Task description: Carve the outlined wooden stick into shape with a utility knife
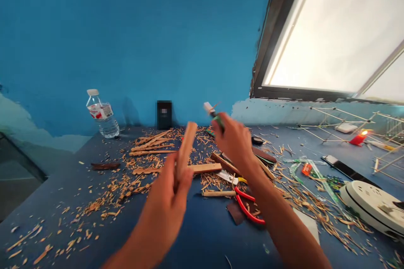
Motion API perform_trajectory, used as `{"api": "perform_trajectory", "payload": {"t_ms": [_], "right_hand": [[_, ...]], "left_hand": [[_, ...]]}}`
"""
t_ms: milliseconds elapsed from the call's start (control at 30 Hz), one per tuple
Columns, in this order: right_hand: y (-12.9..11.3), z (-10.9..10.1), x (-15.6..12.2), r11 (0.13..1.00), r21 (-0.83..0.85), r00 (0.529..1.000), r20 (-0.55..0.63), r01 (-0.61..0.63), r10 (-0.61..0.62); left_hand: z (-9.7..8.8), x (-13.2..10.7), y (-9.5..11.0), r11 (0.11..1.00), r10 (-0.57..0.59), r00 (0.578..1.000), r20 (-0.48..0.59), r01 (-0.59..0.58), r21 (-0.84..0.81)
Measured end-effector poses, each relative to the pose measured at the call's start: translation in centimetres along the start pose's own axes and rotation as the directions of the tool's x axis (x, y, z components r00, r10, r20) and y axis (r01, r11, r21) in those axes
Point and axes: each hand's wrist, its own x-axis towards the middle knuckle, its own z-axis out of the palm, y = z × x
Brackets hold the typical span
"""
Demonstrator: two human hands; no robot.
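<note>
I find the worktop (205,231) passable along its near edge and near-left corner, which carry only shavings (126,180). Under my right grip (235,141) the centre is blocked by wood strips (206,168) and red-handled pliers (248,206). A bottle (102,114) stands at the far-left corner. The right edge carries a white round device (372,206) and stick frames (341,122).

Pale tan wood strip (186,147), green-handled tool (214,115), red-handled pliers (248,206), dark blue table (202,235), teal wall (132,29)

Left hand (167,204) and right hand (235,141) aloft, fingers in firm grips.
</note>
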Motion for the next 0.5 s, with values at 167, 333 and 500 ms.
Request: {"api": "perform_trajectory", "payload": {"t_ms": [167, 333, 500], "right_hand": [[5.8, 0.6, 3.0, 0.987, 0.073, 0.989, 0.051, -0.14, 0.137], [5.5, -0.1, 1.6, 0.969, 0.23, 0.986, 0.157, -0.09, 0.054], [3.6, -2.9, 0.6, 0.916, 0.397, 0.99, 0.139, -0.054, -0.002]], "left_hand": [[-0.8, -0.1, 0.2, 0.904, -0.148, 0.933, 0.327, 0.262, -0.339], [-3.0, 1.9, 0.5, 0.549, -0.055, 0.785, 0.617, 0.54, -0.638], [-4.9, 2.3, 0.7, 0.365, 0.018, 0.699, 0.715, 0.661, -0.656]]}}
